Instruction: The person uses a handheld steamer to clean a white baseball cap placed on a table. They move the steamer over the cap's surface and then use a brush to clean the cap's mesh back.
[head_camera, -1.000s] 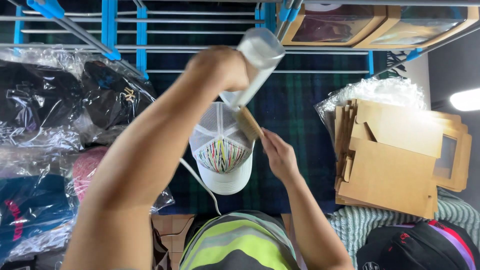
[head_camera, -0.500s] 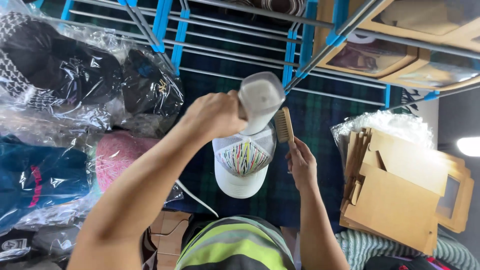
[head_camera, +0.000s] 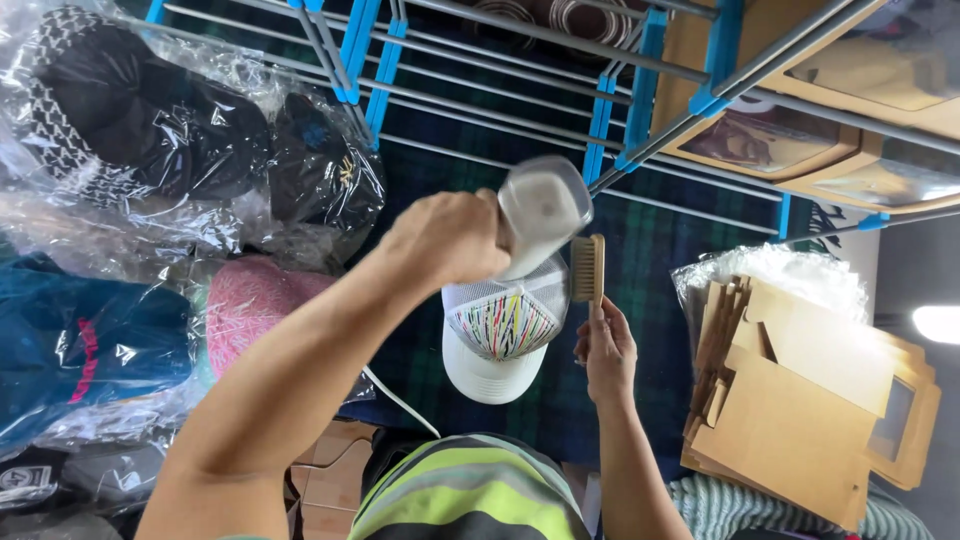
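1. A metal drying rack (head_camera: 560, 60) with blue plastic joints stretches across the top of the view, above a dark blue-green plaid cloth (head_camera: 660, 260)
2. On the left lie caps wrapped in clear plastic bags (head_camera: 150, 140), black ones at the top, a pink one (head_camera: 250, 300) lower and a dark blue one (head_camera: 90, 340) at the edge
3. On the right a stack of flat brown cardboard boxes (head_camera: 800, 400) leans against a crinkled clear bag (head_camera: 780, 270)
4. The white trucker cap (head_camera: 497, 335) sits in the middle over the plaid cloth, its mesh back up, a panel of many-coloured streaks showing and its brim pointing toward the person; what it rests on I cannot tell
5. The left hand (head_camera: 450, 235) is raised above the cap, fingers wrapped tight round a grey-white handheld device (head_camera: 540, 210) whose broad end faces upward
6. The right hand (head_camera: 608, 350) grips the handle of a small wooden brush (head_camera: 586, 268), bristles facing left, just beside the cap's right edge and close under the device
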